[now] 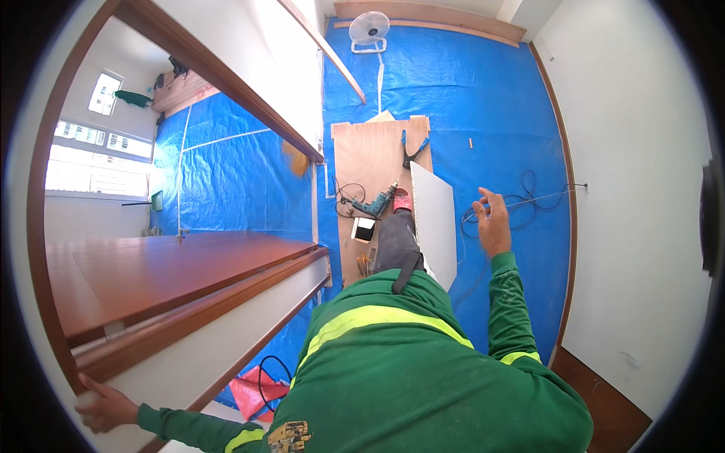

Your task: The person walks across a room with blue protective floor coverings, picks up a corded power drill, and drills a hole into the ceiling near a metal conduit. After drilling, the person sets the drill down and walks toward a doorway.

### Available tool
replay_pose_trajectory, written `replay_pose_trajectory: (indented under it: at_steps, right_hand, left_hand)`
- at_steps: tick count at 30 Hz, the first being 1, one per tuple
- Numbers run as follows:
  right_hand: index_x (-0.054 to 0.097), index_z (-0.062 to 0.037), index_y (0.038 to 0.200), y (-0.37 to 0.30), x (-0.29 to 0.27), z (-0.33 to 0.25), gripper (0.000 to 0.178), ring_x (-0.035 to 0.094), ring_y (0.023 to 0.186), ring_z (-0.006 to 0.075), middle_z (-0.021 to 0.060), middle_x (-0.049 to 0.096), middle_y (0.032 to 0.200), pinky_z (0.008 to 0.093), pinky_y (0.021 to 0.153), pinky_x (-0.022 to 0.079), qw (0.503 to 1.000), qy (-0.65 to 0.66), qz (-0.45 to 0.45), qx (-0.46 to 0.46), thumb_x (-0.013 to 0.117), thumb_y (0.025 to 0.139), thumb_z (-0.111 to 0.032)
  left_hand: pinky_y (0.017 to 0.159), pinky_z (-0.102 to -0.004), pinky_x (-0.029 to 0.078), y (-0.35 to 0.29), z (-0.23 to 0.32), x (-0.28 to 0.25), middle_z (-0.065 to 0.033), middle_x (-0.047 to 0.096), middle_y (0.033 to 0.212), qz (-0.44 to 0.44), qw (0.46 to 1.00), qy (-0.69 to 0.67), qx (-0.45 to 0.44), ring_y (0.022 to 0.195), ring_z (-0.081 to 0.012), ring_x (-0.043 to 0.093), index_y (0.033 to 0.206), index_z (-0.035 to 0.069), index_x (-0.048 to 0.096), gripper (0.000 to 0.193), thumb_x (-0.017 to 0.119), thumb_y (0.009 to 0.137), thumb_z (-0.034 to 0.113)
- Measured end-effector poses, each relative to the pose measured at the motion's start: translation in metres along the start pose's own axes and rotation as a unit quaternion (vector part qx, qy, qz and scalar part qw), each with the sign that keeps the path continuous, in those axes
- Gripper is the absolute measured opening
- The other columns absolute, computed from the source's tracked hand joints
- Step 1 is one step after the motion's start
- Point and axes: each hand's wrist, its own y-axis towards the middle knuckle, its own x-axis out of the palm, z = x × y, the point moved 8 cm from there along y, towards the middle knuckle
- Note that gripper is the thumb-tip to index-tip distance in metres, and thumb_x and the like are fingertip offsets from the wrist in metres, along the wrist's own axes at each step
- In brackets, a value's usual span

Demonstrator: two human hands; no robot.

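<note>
My left hand [107, 406] reaches out to the lower left, fingers stretched, next to the brown wooden door frame [57, 325]; I cannot tell if it presses on it. Holding nothing that I can see, my right hand [495, 224] is raised with its fingers loosely bent and apart. A white panel [434, 223] stands on edge between that hand and my leg. On a plywood board [366, 155] lies a teal corded drill [371, 206], beside my foot. Farther up the board is a black clamp with blue tips [411, 155].
Blue sheeting [483, 90] covers the floor. A reddish-brown door [181, 268] stands in the left opening. A white fan [369, 30] is at the far end. Dark cable [521, 219] lies coiled near the right wall [634, 189]. A pink bag [257, 392] sits low left.
</note>
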Motion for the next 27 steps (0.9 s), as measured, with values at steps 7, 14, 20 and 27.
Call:
replay_pose_trajectory:
  at_steps: [7, 14, 20, 27]
  right_hand:
    - [0.065, -0.0035, 0.141, 0.114, -0.041, 0.074, 0.037, 0.066, 0.091, 0.0246, 0.0124, 0.063, 0.112, 0.0388, 0.075, 0.057, 0.996, -0.073, -0.003, 0.055, 0.070, 0.106, -0.014]
    - [0.063, -0.0018, 0.143, 0.201, -0.046, 0.162, 0.039, 0.067, 0.093, 0.0236, 0.0134, 0.061, 0.118, 0.0362, 0.074, 0.059, 0.981, -0.039, -0.012, 0.190, 0.067, 0.108, -0.018]
    - [0.065, -0.0009, 0.140, 0.249, 0.034, 0.187, 0.039, 0.070, 0.090, 0.0244, 0.0176, 0.063, 0.119, 0.0388, 0.076, 0.060, 0.979, 0.043, -0.056, 0.191, 0.067, 0.106, -0.019]
    - [0.067, 0.0018, 0.135, 0.200, 0.138, 0.221, 0.041, 0.071, 0.079, 0.0264, 0.0205, 0.066, 0.113, 0.0391, 0.067, 0.062, 0.962, 0.066, -0.155, 0.216, 0.072, 0.100, -0.019]
  left_hand:
    - [0.130, -0.0703, 0.012, -0.018, 0.059, -0.006, -0.0442, -0.006, 0.173, -0.181, 0.929, -0.156, -0.284, 0.160, -0.0625, 0.001, 0.170, -0.011, -0.003, 0.129, 0.045, 0.098, 0.085]
    - [0.131, -0.0680, 0.006, -0.029, 0.076, 0.002, -0.0446, -0.022, 0.169, -0.191, 0.913, -0.169, -0.319, 0.161, -0.0599, -0.010, 0.168, -0.009, -0.017, 0.133, 0.040, 0.097, 0.088]
    - [0.113, -0.0643, 0.044, -0.006, 0.026, 0.021, -0.0429, 0.033, 0.157, -0.086, 0.962, 0.009, -0.260, 0.143, -0.0569, 0.041, 0.159, -0.017, 0.025, 0.136, 0.037, 0.088, 0.099]
    - [0.106, -0.0646, 0.049, -0.027, 0.036, 0.036, -0.0411, 0.040, 0.146, -0.177, 0.941, -0.009, -0.288, 0.135, -0.0584, 0.045, 0.152, -0.024, 0.025, 0.145, 0.043, 0.083, 0.102]
